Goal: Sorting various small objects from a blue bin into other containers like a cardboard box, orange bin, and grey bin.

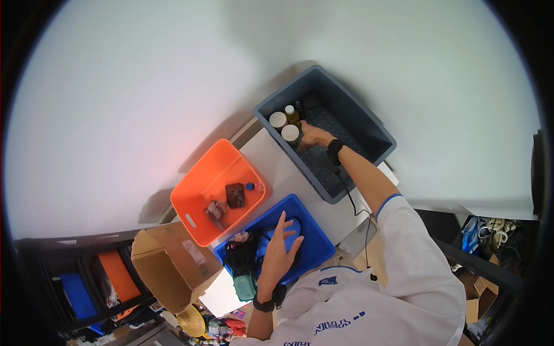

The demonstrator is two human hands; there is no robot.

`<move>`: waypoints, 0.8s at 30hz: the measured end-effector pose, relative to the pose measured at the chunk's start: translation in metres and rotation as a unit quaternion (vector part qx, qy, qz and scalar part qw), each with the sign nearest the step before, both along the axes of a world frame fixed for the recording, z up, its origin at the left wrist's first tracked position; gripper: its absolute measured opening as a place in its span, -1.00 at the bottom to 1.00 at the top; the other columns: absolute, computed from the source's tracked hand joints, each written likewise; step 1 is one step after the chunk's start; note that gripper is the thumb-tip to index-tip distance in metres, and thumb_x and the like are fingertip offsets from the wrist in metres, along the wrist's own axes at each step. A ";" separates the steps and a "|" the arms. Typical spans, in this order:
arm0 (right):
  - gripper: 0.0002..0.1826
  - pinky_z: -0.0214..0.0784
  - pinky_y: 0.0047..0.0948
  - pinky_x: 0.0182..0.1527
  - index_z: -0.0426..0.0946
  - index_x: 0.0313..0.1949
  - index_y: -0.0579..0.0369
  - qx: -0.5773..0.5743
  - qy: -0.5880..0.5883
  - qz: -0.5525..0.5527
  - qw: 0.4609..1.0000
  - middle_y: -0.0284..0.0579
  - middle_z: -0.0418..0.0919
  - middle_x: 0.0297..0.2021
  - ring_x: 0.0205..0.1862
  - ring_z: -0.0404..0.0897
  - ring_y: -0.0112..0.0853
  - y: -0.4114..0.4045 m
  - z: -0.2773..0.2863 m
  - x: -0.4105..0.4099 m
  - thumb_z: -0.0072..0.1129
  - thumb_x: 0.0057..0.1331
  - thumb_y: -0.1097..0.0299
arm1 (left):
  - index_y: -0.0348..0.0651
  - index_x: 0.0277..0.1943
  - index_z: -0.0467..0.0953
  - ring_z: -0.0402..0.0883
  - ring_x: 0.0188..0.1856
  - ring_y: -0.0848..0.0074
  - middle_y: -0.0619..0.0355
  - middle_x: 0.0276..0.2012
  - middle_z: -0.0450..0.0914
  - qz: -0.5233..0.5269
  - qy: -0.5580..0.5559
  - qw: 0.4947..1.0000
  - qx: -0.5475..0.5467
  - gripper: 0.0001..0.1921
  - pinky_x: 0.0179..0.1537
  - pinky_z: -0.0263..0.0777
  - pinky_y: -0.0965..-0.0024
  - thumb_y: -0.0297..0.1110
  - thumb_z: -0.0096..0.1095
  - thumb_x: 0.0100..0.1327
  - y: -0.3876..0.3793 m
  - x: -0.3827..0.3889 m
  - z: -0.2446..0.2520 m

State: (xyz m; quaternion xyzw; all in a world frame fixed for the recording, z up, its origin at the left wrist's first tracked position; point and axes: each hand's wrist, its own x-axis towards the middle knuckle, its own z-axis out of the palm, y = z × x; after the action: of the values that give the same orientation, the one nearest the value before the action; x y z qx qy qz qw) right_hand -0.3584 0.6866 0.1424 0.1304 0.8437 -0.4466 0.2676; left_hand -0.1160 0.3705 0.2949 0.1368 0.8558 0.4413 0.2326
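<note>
My left hand (277,255) hovers over the blue plastic bin (320,259), its fingers spread and nothing held. Under it lie a light blue item (294,229), a black tangled item (239,256) and a teal plastic container (245,285) at the rim. My right hand (315,135) reaches into the grey plastic bin (326,193), against the side of a white-lidded jar (290,133); whether it grips the jar is hidden. A second white-lidded jar (278,120), a white-capped bottle (290,113) with yellowish contents and a small dark bottle (298,105) stand beside it.
An orange bin (203,233) holds a dark brown block (235,195), a crumpled wrapped item (216,212) and a blue cap (249,186). An open cardboard box (173,264) stands left. A black cable (352,203) crosses the grey bin's rim. The wall borders the white table (277,160).
</note>
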 end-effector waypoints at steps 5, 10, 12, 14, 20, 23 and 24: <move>0.23 0.47 -0.15 0.37 0.02 0.63 0.31 0.145 0.070 0.022 0.987 0.40 0.35 0.49 0.48 0.44 0.12 0.001 0.023 0.019 0.67 0.13 0.22 | -0.30 0.13 0.72 0.73 0.20 0.16 -0.09 0.12 0.76 0.024 0.074 0.997 0.025 -0.67 0.19 0.58 0.22 -0.24 0.12 0.63 -0.045 0.018 -0.017; -0.06 0.53 -0.15 0.32 0.23 0.60 0.00 0.021 0.204 -0.024 0.978 0.30 0.38 0.49 0.37 0.60 0.02 -0.036 0.111 0.085 0.53 0.33 0.17 | -0.37 -0.37 0.80 0.79 0.06 0.25 -0.03 -0.01 0.84 0.070 0.060 0.996 0.007 -0.56 0.08 0.61 0.30 -0.30 0.14 0.60 -0.093 0.050 -0.026; -0.12 0.52 -0.14 0.34 0.26 0.60 -0.07 0.006 0.253 -0.010 0.968 0.32 0.36 0.50 0.36 0.61 0.04 -0.053 0.150 0.137 0.49 0.37 0.18 | -0.28 -0.12 0.81 0.76 0.12 0.19 -0.01 0.08 0.81 0.029 0.116 0.993 -0.013 -0.79 0.12 0.61 0.23 -0.30 0.49 0.35 -0.116 0.061 -0.037; -0.15 0.50 -0.14 0.37 0.26 0.61 -0.11 0.001 0.261 0.014 0.965 0.30 0.24 0.57 0.40 0.57 0.04 -0.073 0.177 0.185 0.46 0.41 0.21 | -0.23 0.05 0.80 0.73 0.17 0.15 0.00 0.18 0.77 0.008 0.144 0.989 -0.041 -0.67 0.17 0.60 0.21 -0.30 0.59 0.26 -0.138 0.075 -0.041; -0.20 0.46 -0.08 0.40 0.30 0.60 -0.17 0.014 0.161 0.089 0.983 0.28 0.21 0.59 0.45 0.50 0.11 -0.154 0.173 0.285 0.43 0.44 0.16 | -0.08 0.46 0.51 0.57 0.33 -0.01 -0.07 0.49 0.48 0.021 0.102 0.991 -0.085 -0.24 0.33 0.49 0.11 -0.41 0.63 0.16 -0.218 0.138 -0.059; -0.19 0.39 -0.02 0.44 0.28 0.61 -0.16 0.080 0.123 0.161 0.976 0.28 0.25 0.57 0.44 0.49 0.17 -0.184 0.149 0.320 0.39 0.46 0.04 | -0.12 0.44 0.51 0.55 0.35 0.00 -0.05 0.42 0.54 0.085 0.090 0.989 -0.081 -0.26 0.34 0.48 0.09 -0.34 0.65 0.18 -0.249 0.167 -0.079; -0.19 0.38 -0.04 0.45 0.29 0.60 -0.12 0.079 0.103 0.180 0.975 0.28 0.25 0.57 0.44 0.48 0.18 -0.198 0.147 0.328 0.39 0.46 0.04 | -0.16 0.41 0.52 0.55 0.34 -0.03 -0.09 0.39 0.55 0.107 0.121 0.980 -0.114 -0.30 0.33 0.48 0.07 -0.35 0.63 0.21 -0.257 0.175 -0.084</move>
State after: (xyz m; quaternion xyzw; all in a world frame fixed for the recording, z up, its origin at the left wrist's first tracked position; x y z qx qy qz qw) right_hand -0.0303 0.4886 0.2892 -0.0495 0.9088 -0.3346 0.2442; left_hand 0.0586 0.1132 0.2113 0.0689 0.9322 0.3430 0.0928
